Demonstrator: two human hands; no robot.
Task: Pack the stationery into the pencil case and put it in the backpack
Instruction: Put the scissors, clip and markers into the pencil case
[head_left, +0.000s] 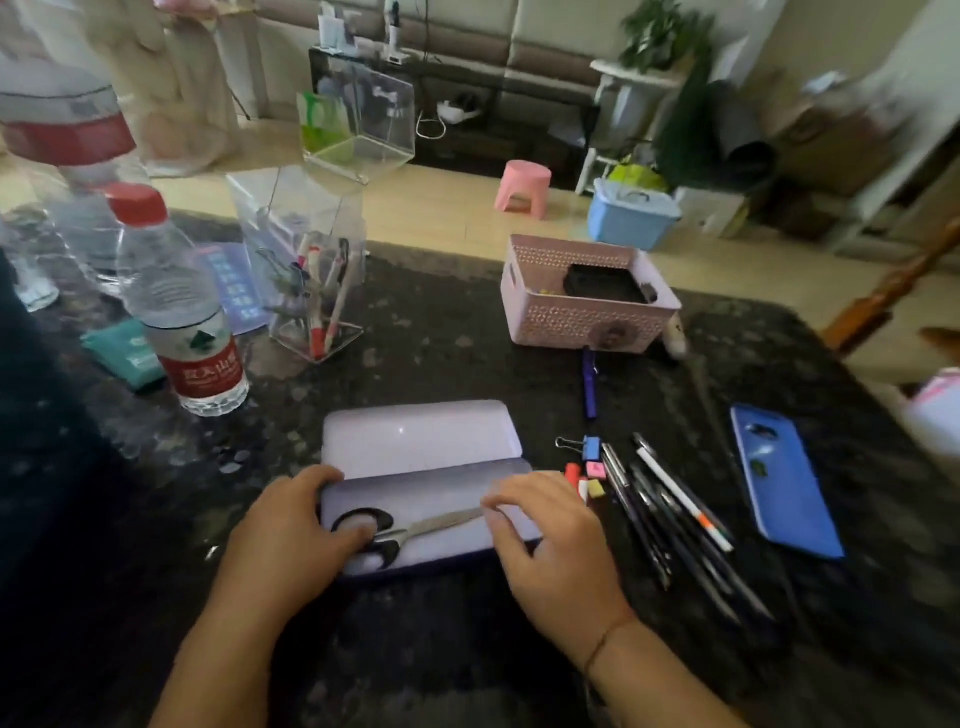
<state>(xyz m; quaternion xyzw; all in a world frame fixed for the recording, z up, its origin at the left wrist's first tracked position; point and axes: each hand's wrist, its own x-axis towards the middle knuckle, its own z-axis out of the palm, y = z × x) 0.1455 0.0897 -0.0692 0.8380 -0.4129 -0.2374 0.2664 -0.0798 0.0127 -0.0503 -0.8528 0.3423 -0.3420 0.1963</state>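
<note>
An open lilac pencil case (421, 441) lies on the dark table in front of me, lid folded back. Black-handled scissors (400, 527) lie inside its tray. My left hand (296, 525) rests on the case's left end, its thumb on the scissor handles. My right hand (545, 525) rests on the case's right end, fingertips at the scissor blades. To the right lie several pens and pencils (670, 514), a blue binder clip (584, 448), small coloured erasers (589, 478) and a purple pen (588, 384). No backpack is in view.
A water bottle (176, 306) stands at the left, with a clear pen holder (311, 280) beside it. A pink basket (587, 296) sits at the back. A blue phone case (782, 480) lies at the right, a teal packet (127, 351) at the left.
</note>
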